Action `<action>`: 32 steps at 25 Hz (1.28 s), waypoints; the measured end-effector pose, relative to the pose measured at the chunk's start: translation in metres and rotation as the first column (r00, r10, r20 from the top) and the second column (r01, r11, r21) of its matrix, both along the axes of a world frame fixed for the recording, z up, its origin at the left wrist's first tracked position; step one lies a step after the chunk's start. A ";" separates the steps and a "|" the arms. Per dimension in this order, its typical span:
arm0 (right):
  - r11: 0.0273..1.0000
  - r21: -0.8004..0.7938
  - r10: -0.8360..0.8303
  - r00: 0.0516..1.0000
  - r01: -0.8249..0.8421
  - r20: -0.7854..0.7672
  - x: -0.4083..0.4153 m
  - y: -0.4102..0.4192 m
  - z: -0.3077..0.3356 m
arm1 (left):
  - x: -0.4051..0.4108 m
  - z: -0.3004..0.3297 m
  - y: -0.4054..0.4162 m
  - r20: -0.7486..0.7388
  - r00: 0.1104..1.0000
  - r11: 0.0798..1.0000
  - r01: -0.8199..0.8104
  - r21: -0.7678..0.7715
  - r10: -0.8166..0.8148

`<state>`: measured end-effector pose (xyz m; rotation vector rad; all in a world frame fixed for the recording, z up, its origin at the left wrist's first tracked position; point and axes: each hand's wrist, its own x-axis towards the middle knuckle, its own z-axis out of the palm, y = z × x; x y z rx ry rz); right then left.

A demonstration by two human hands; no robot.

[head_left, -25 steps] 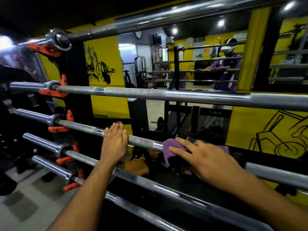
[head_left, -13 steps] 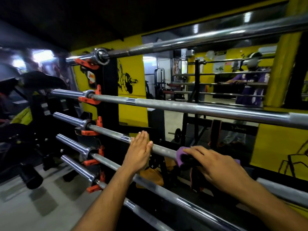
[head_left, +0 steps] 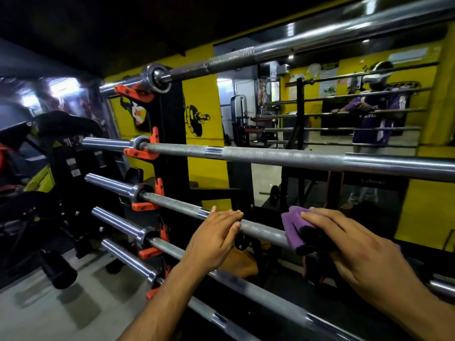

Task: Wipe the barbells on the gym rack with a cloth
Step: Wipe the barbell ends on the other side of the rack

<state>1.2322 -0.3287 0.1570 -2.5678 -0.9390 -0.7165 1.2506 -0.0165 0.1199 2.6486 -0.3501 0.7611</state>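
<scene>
**Cloth on third barbell, both hands at the rack**

Rack: A black upright (head_left: 170,143) stands at about 10 o'clock from frame centre. It carries five barbells on orange hooks (head_left: 145,153), stacked top to bottom and running toward 3 o'clock.

Third barbell (head_left: 172,203): This bar crosses the centre of the view. Both hands are on it.

Left hand (head_left: 214,239): Positioned at about 7 o'clock from centre. The fingers are straight and lie together across the top of the third barbell. The palm rests on the knurled section. The fingers are not wrapped round the bar.

Right hand (head_left: 354,247): Positioned at about 4 o'clock from centre. It presses a purple cloth (head_left: 293,230) onto the third barbell. The fingers lie extended over the cloth, slightly bent. The thumb is hidden, so whether it wraps under the bar cannot be told.

Cloth: It is folded over the bar, with a dark inner face showing at its lower edge. It sits to the right of the left hand, with a bare length of bar between the two.

Surroundings: A mirror (head_left: 344,119) at 2 o'clock reflects the rack and a person in a purple shirt. A yellow wall (head_left: 204,99) with black graphics lies behind the upright. A black bench (head_left: 64,124) stands at 9 o'clock.
</scene>
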 end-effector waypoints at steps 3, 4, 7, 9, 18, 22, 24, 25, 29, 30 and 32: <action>0.997 0.073 -0.018 0.991 0.009 0.133 0.002 0.005 -0.008 | 0.008 0.004 0.007 0.015 0.999 0.999 0.030 0.030 -0.031; 0.997 0.075 -0.014 0.990 0.003 0.142 0.001 0.007 -0.010 | 0.012 0.004 0.007 0.029 0.999 0.998 0.036 0.043 -0.038; 0.999 0.047 -0.021 0.991 0.015 0.130 -0.009 0.015 -0.021 | 0.025 0.010 0.002 0.070 0.998 0.993 0.001 0.120 -0.010; 0.998 0.063 -0.026 0.994 0.019 0.106 -0.019 0.014 -0.032 | 0.033 0.017 -0.009 0.047 0.996 0.985 0.061 0.161 -0.070; 0.035 0.934 -0.308 0.892 0.357 -0.330 -0.146 0.009 -0.067 | 0.017 0.035 -0.117 0.011 0.706 0.698 0.698 0.160 -0.708; -0.586 0.783 -0.229 0.884 0.210 -0.408 -0.208 -0.049 -0.097 | 0.012 0.027 -0.180 -0.086 0.439 0.417 0.888 0.195 -0.894; -0.579 0.792 -0.062 0.958 0.193 -0.279 -0.224 -0.063 -0.106 | 0.010 0.029 -0.218 -0.138 0.338 0.301 0.925 0.233 -0.931; -0.555 0.825 -0.157 0.960 0.107 -0.230 -0.231 -0.074 -0.124 | 0.007 0.033 -0.239 -0.164 0.305 0.256 0.930 0.265 -0.938; -0.701 0.712 -0.053 0.999 -0.042 0.006 -0.250 -0.128 -0.150 | -0.002 0.050 -0.322 -0.299 0.264 0.142 0.917 0.374 -0.917; -0.723 0.689 -0.067 0.998 -0.056 0.010 -0.250 -0.131 -0.140 | -0.002 0.053 -0.342 -0.316 0.257 0.118 0.909 0.400 -0.913; -0.770 0.623 -0.231 0.970 -0.137 -0.072 -0.244 -0.151 -0.134 | 0.001 0.054 -0.374 -0.348 0.243 0.071 0.895 0.440 -0.905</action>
